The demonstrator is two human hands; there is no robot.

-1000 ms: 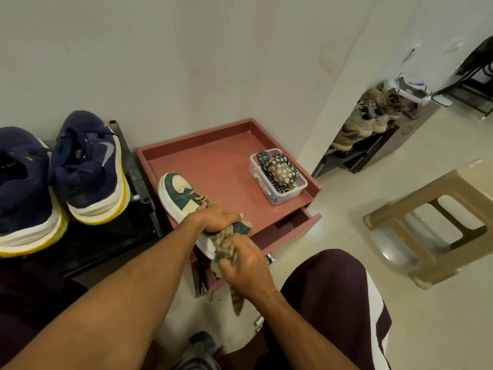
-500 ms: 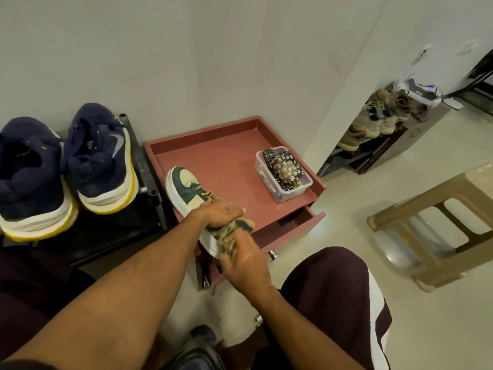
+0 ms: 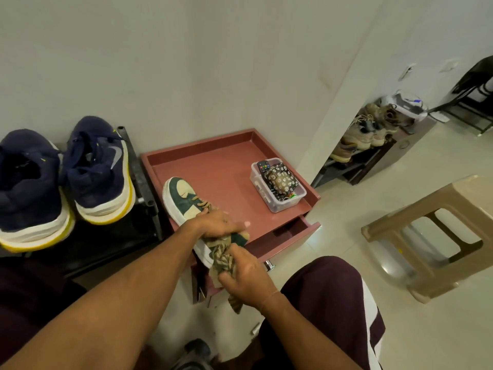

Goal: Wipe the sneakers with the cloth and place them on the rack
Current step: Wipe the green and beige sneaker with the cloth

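On the reddish-brown raised-rim top of the small drawer cabinet (image 3: 213, 166), a green-and-cream suede low-top sneaker (image 3: 184, 196) lies with its toe toward the wall and its heel out past the front edge. The left hand (image 3: 216, 222) is clamped over the laces and collar, pinning the shoe, while the right hand (image 3: 245, 276) is fisted around a striped olive-and-tan cloth (image 3: 222, 259) pressed against the heel and white sole.

The sneaker looks light and fairly stiff through the rubber sole, softer in the suede upper; the best hold seems to be where the left hand already sits, across the midfoot, or by the heel collar for carrying. The cloth is limp and bunches easily, so it wants a full fist.

Beside the cabinet, a pair of navy running shoes with white-and-yellow soles (image 3: 98, 169) sits on the black metal shoe rack (image 3: 141, 172); a pale swoosh mark shows on the nearer one, though no lettering is legible. A clear plastic tub (image 3: 286, 202) on the cabinet holds a remote and a flower-print pouch; any print there is too small to read.
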